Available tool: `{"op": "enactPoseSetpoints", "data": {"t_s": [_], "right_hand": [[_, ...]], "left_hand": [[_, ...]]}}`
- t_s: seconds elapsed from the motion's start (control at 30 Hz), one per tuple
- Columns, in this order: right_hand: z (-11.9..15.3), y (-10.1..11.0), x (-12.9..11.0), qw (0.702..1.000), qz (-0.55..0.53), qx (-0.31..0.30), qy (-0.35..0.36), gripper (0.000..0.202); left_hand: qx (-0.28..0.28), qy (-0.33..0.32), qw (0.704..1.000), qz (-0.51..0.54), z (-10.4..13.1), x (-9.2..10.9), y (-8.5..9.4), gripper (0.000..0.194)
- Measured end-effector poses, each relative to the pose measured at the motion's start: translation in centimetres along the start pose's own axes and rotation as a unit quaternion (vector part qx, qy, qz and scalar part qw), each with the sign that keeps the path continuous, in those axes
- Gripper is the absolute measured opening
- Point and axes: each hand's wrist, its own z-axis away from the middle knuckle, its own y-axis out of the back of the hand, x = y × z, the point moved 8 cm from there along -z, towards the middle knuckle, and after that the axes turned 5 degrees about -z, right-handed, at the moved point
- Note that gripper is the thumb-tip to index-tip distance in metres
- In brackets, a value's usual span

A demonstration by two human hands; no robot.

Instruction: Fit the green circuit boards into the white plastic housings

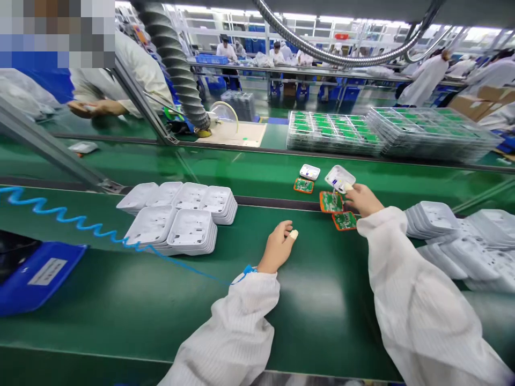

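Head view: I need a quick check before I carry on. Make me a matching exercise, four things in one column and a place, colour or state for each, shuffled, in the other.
Things:
1. Right hand
2. Left hand
3. Coiled cord
4. Clear circuit-board trays

Place, colour or state:
A. Bright blue
B. Stacked beyond the green belt
C. Holding a white plastic shell by its edge
D. Nothing visible in its grasp

Right pairs: 1-C, 2-D, 3-A, 4-B
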Motion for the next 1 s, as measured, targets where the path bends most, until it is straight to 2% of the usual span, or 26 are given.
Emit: {"op": "enactPoseSetpoints", "data": {"t_s": [0.03, 0.07, 0.1, 0.17, 0.27, 0.33, 0.4, 0.43, 0.53, 0.6, 0.63, 0.7, 0.8, 0.9, 1.0], "right_hand": [[-0.2, 1.1, 0.2, 0.994, 0.097, 0.042, 0.003, 0.037], [0.0, 1.4, 0.6, 0.98, 0.193, 0.057, 0.014, 0.035], [0.6, 1.0, 1.1, 0.961, 0.27, 0.047, 0.033, 0.031], [2.7, -1.0, 2.7, 0.931, 0.356, 0.018, 0.082, 0.027], [7.2, -4.5, 3.9, 0.912, 0.368, -0.02, 0.181, 0.029], [10.5, -6.3, 3.4, 0.91, 0.325, -0.058, 0.251, 0.031], [13.3, -6.8, 2.2, 0.913, 0.258, -0.088, 0.304, 0.03], [14.2, -6.3, 1.6, 0.918, 0.227, -0.084, 0.313, 0.028], [14.3, -2.5, 1.5, 0.944, 0.197, 0.003, 0.264, 0.023], [13.3, 0.0, 2.8, 0.95, 0.224, 0.06, 0.208, 0.024], [12.7, 0.6, 3.7, 0.95, 0.242, 0.061, 0.188, 0.027], [11.7, 0.4, 5.3, 0.948, 0.274, 0.023, 0.16, 0.03], [11.1, -0.8, 6.5, 0.941, 0.307, -0.022, 0.137, 0.02], [11.3, -1.1, 5.4, 0.944, 0.293, 0.008, 0.148, 0.018], [12.0, -0.7, 3.2, 0.955, 0.23, 0.038, 0.182, 0.018]], "left_hand": [[0.003, 0.0, 1.0, 0.001, -0.1, -0.1, 0.0, 0.031], [0.005, -0.003, 1.0, -0.004, -0.1, -0.1, 0.0, 0.03], [0.007, -0.008, 1.0, -0.013, -0.1, 0.0, 0.0, 0.029], [0.007, -0.022, 0.999, -0.038, -0.1, 0.2, -0.2, 0.029], [0.001, -0.041, 0.997, -0.072, 0.1, 0.6, -0.5, 0.028], [-0.005, -0.051, 0.995, -0.09, 0.2, 0.8, -0.7, 0.027], [-0.011, -0.058, 0.993, -0.105, 0.3, 1.0, -0.8, 0.027], [-0.014, -0.06, 0.992, -0.111, 0.3, 1.0, -0.8, 0.026], [-0.019, -0.063, 0.99, -0.125, 0.5, 1.1, -0.8, 0.025], [-0.016, -0.071, 0.986, -0.15, 0.6, 1.5, -1.0, 0.023], [-0.013, -0.075, 0.982, -0.171, 0.7, 1.8, -1.2, 0.021], [-0.01, -0.082, 0.971, -0.224, 0.7, 2.7, -2.0, 0.016], [-0.012, -0.094, 0.948, -0.303, 0.2, 4.4, -4.1, 0.012], [-0.015, -0.102, 0.928, -0.359, -0.6, 5.6, -6.2, 0.016], [-0.024, -0.112, 0.919, -0.376, -1.2, 5.9, -7.5, 0.011]]}}
